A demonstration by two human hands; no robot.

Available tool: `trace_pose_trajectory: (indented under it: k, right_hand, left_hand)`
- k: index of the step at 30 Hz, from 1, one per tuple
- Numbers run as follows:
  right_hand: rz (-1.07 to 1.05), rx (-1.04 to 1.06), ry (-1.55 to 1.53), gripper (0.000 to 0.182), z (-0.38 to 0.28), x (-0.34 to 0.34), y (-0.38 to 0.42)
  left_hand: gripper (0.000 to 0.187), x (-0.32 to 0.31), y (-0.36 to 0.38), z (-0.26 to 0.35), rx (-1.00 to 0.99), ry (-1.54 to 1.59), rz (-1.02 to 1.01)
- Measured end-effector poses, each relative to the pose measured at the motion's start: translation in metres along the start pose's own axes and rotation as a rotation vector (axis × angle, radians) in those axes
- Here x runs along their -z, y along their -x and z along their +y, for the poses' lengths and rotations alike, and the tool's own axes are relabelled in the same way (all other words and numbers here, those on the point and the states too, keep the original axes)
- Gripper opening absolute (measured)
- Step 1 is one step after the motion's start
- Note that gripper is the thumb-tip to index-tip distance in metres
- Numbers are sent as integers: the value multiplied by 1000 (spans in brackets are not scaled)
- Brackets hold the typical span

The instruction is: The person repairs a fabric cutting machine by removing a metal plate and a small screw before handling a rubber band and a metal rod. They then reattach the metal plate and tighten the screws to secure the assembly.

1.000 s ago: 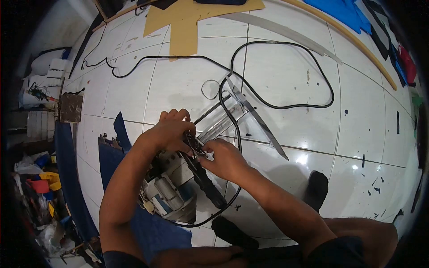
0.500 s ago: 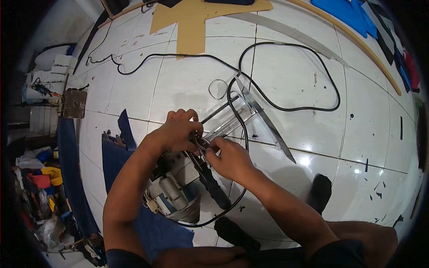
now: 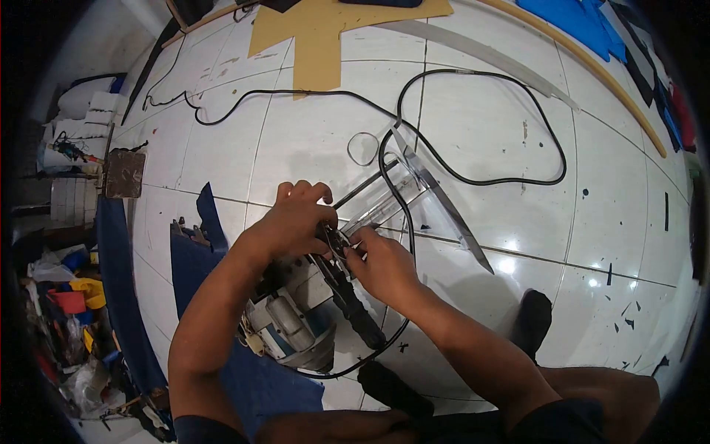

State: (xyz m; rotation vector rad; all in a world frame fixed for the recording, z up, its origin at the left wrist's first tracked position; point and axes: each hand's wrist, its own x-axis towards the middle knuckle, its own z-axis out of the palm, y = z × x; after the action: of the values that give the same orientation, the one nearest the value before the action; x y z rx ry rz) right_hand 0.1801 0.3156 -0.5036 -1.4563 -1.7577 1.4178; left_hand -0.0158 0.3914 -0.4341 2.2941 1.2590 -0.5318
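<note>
Fingers of your left hand point(image 3: 294, 222) and right hand point(image 3: 383, 268) pinch a small metal part point(image 3: 337, 243) at frame centre, above the machine's black handle point(image 3: 353, 307).

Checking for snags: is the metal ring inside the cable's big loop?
No, the metal ring lies on the floor, left of the black cable's big loop.
</note>
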Motion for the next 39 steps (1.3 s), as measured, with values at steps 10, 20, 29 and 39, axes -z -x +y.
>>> trace_pose_trajectory:
  k: [10, 20, 29, 39]
  right_hand:
    - [-27, -23, 51, 22, -6, 5, 1]
    - [-12, 38, 97, 20, -8, 8, 3]
    - [71, 90, 42, 16, 0, 4, 2]
    - [-115, 55, 125, 15, 0, 11, -9]
  left_hand:
    - [44, 3, 1, 3, -13, 15, -1]
    - [39, 3, -1, 1, -65, 36, 19]
    - [45, -3, -6, -9, -97, 39, -13]
    - [42, -4, -6, -10, -97, 47, -15]
